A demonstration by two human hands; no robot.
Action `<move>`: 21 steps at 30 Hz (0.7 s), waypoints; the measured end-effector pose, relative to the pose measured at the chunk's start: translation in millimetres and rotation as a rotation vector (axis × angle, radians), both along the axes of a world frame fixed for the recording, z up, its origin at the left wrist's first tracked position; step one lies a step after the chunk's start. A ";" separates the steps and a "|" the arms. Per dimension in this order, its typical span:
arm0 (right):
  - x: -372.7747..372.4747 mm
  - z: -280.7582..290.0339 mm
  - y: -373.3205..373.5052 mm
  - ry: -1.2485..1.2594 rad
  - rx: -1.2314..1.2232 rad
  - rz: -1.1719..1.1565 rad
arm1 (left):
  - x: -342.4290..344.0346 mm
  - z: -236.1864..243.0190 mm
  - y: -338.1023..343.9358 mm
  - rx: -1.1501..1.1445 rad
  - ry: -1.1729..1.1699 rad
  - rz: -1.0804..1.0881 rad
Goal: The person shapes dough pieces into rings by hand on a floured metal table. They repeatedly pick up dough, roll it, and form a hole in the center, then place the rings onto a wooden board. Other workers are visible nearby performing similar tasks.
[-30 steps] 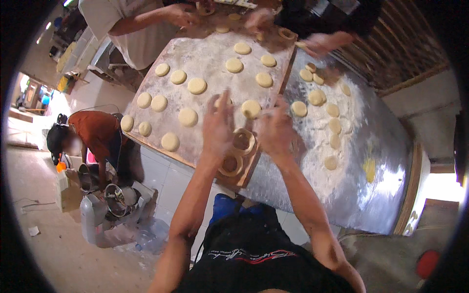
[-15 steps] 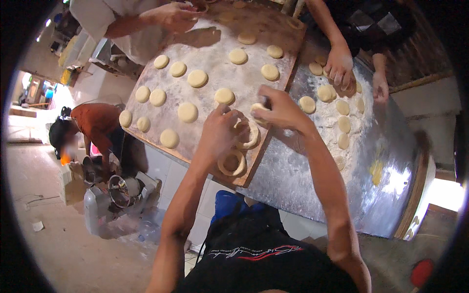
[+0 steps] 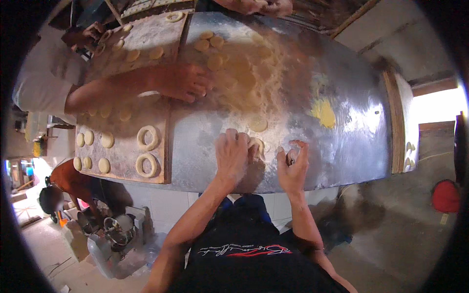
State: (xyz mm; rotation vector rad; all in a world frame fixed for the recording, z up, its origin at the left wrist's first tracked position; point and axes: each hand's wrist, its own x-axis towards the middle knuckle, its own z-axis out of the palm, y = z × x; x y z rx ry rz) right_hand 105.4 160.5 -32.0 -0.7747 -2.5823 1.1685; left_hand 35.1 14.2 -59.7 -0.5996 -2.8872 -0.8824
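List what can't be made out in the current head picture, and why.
In the head view:
- Left hand: its own fingers hide whether it grips the dough piece.
- Right hand: curled fingers hide its palm.
- Board: a co-worker's forearm covers part.
- Co-worker's hand: blurred.
- Far person's hands: top edge cuts off the arms.

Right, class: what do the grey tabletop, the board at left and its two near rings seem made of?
Tabletop: probably sheet metal, smooth, shiny, given its grey colour and glare.
Board: likely wood, matt, with brown showing under pale powder.
Near rings: apparently dough, matt, going by their pale colour and soft rounding.
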 end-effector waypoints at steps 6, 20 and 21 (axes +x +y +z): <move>4.8 2.8 37.2 0.237 -0.566 0.304 | 20.2 49.6 22.6 0.645 -0.658 0.044; -36.7 28.2 18.1 0.270 -0.250 0.567 | -6.7 88.9 14.5 0.350 -0.165 -0.011; -44.6 29.3 11.0 0.374 -0.051 0.596 | -15.5 87.0 9.1 0.216 -0.295 -0.084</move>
